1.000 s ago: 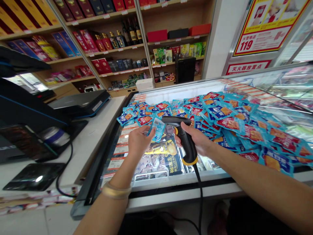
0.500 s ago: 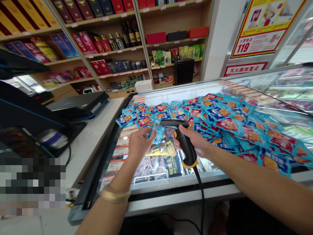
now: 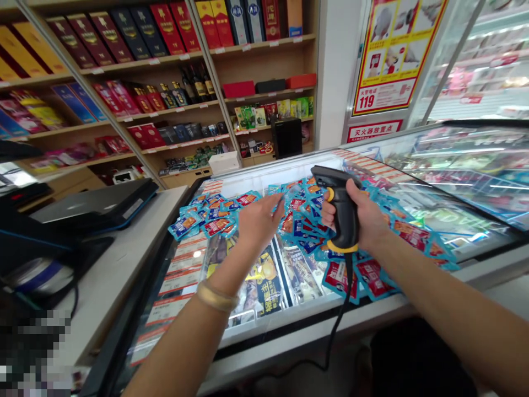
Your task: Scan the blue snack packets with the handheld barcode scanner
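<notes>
Snack packets [image 3: 397, 231] in blue and red lie heaped on the glass lid of the chest freezer [image 3: 463, 242] — the left hand [image 3: 258, 223], a second ago pinching one packet, now spreads loose-fingered over the heap. The right hand [image 3: 363, 218] grips the raised barcode scanner [image 3: 341, 207]. Liquor shelves [image 3: 136, 94] stand behind.

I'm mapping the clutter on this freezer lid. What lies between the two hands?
In the head view, blue and red snack packets on the glass freezer lid fill the gap between the left hand and the right hand gripping the barcode scanner.
</notes>
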A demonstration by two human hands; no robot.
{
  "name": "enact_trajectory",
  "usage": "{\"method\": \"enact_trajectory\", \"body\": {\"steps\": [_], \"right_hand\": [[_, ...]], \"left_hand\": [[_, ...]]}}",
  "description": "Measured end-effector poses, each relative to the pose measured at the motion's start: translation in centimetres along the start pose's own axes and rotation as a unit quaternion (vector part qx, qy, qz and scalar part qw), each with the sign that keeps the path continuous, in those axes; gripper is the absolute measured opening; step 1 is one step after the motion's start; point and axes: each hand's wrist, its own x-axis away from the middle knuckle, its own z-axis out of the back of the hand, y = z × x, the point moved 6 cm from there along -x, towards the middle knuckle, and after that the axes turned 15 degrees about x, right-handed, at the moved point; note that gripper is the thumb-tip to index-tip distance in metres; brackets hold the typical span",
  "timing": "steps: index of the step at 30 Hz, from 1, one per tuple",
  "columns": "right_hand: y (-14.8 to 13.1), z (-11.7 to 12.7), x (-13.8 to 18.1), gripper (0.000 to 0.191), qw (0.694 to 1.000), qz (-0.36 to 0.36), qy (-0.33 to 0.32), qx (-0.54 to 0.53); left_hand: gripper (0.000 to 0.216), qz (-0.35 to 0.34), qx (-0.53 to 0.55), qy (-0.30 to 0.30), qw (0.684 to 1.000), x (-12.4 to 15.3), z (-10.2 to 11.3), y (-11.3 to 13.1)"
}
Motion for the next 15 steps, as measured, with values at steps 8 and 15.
{"method": "enact_trajectory", "body": {"steps": [8,15], "right_hand": [[-0.5,6.7,2.5,0.041,0.996,-0.02,0.083,-0.018],[-0.6,5.9,2.5,0.04,0.996,-0.012,0.086,-0.023]], "left_hand": [[0.039,-0.064,-0.03,-0.146,0.987,-2.7,-8.9,5.9],[0.044,-0.045,-0.022,-0.117,0.992,-1.8,-7.2,3.7]]}}
